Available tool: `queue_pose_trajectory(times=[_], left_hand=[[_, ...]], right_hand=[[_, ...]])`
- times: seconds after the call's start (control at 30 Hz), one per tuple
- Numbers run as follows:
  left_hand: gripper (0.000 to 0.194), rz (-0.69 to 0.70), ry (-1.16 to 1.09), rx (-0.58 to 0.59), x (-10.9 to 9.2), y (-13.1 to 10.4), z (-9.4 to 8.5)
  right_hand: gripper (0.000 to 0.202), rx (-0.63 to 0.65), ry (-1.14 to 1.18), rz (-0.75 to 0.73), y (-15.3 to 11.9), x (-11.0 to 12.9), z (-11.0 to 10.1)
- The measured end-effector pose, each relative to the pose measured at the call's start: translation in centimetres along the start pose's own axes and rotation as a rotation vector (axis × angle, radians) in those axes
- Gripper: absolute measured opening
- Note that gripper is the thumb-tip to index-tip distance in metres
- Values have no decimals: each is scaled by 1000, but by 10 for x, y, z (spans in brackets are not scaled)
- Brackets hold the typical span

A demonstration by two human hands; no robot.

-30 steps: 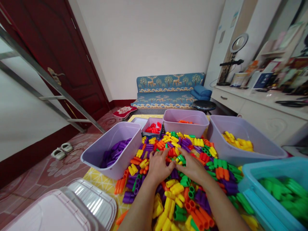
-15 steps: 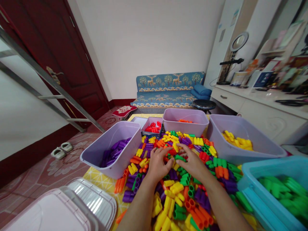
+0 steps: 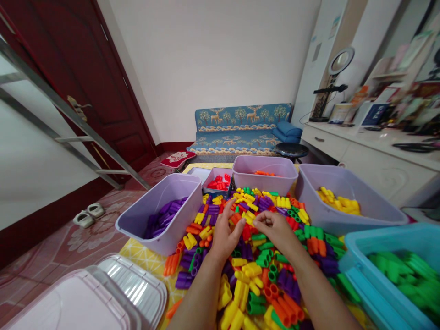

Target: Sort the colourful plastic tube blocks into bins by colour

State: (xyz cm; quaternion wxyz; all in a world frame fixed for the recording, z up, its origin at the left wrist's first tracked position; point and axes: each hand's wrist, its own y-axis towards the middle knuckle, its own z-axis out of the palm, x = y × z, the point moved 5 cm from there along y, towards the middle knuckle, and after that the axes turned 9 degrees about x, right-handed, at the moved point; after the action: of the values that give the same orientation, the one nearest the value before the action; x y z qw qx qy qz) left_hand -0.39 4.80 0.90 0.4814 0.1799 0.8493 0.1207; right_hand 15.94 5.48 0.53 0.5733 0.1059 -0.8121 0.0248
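Over a heap of plastic tube-shaped toy pieces [image 3: 249, 270] in yellow, orange, green, purple and red, both hands are close together. My left hand [image 3: 224, 234] has its fingers stretched out and its thumb apart; an orange piece [image 3: 236, 218] shows between thumb and fingers, apparently lying behind them. Just to the right, my right hand [image 3: 277, 230] has its fingers curled, with thumb and fingertips pressed together. A yellow piece [image 3: 249, 217] lies by those fingertips; whether they grip anything is hidden.
Around the heap stand a lilac bin [image 3: 192, 195] with purple pieces, a small box [image 3: 210, 189] with red, a lilac bin [image 3: 240, 172] with orange, another [image 3: 374, 220] with yellow, and a turquoise bin [image 3: 360, 270] with green. Lids [image 3: 137, 284] lie at the front left.
My left hand's fingers have straightened and spread away from the pieces. My right hand has shifted slightly right and its fingers have curled into a pinch. The bins have not moved.
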Motion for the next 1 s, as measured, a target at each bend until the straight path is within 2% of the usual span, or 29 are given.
queue_pose_trajectory(times=[0.07,0.17,0.3,0.4,0.5,0.63,0.8,1.0], left_hand=[[62,55,-12,-6,-2,1,0],[51,96,78,25,-6,2,0],[31,134,204,179,-10,2,7],[37,164,259,290,-13,0,14],[49,163,303,309,-13,-1,17],[59,134,289,298,-12,0,17],[60,149,170,267,-12,0,15],[53,165,-50,148,-7,2,12]], right_hand=[[18,-9,22,6,0,1,-5],[18,-68,-6,-10,1,-1,-12],[28,-171,-324,-91,1,-4,-14],[47,-92,-492,-63,2,-11,-4],[50,-12,-547,1,1,-18,3],[52,50,-397,-11,3,-22,4],[51,56,-131,-35,6,-22,5],[44,58,-75,-64,4,-6,11]])
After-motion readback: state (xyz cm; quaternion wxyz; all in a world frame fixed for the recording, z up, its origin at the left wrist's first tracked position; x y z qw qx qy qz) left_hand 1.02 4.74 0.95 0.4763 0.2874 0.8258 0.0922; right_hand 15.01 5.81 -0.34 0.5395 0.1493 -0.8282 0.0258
